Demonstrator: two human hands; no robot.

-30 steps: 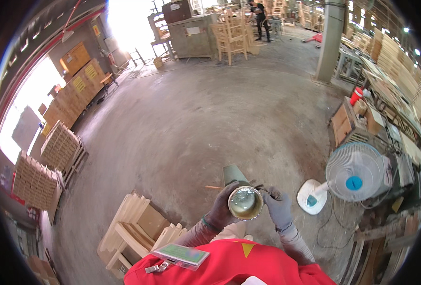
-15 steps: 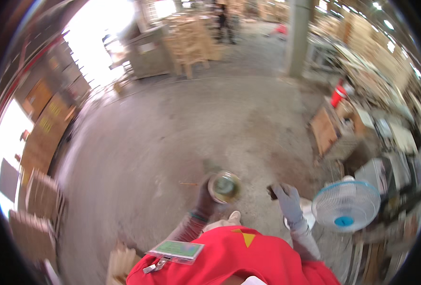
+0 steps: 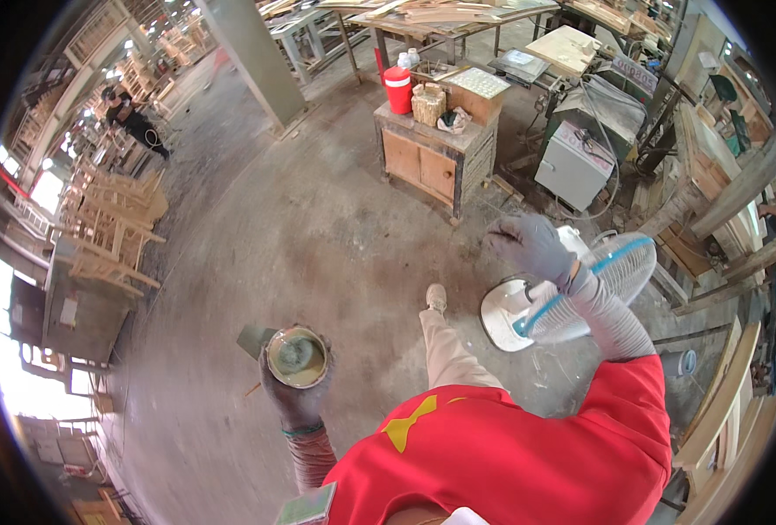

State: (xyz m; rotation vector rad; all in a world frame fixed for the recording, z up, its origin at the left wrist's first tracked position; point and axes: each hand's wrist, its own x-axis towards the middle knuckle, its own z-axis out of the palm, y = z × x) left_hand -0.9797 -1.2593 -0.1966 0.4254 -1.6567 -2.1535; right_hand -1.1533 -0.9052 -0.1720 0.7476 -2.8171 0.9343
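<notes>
My left hand (image 3: pixel 293 398), in a dark grey glove, grips a round open tub (image 3: pixel 298 357) with a pale greenish-grey substance inside. A flat dark greenish blade (image 3: pixel 252 340) juts out beside the tub, and a thin orange-brown stick (image 3: pixel 252 390) shows under it; how they are held is hidden. My right hand (image 3: pixel 532 245), gloved in grey, is raised at the right above the white base of a fan (image 3: pixel 598 289). Its fingers are curled together, and whatever they hold cannot be made out.
A wooden cabinet (image 3: pixel 419 162) ahead carries a red bucket (image 3: pixel 398 90) and a tan container (image 3: pixel 429 105). Behind the fan is a pale metal box (image 3: pixel 574 166) with cables. A pillar (image 3: pixel 257 61) stands further off; a person (image 3: pixel 134 122) and wooden frames (image 3: pixel 112 227) are at left.
The view has swung to the right, so the cabinet and fan now lie nearer the middle. My right hand has risen; the small dark piece in it earlier is no longer visible. The tub stays in my left.
</notes>
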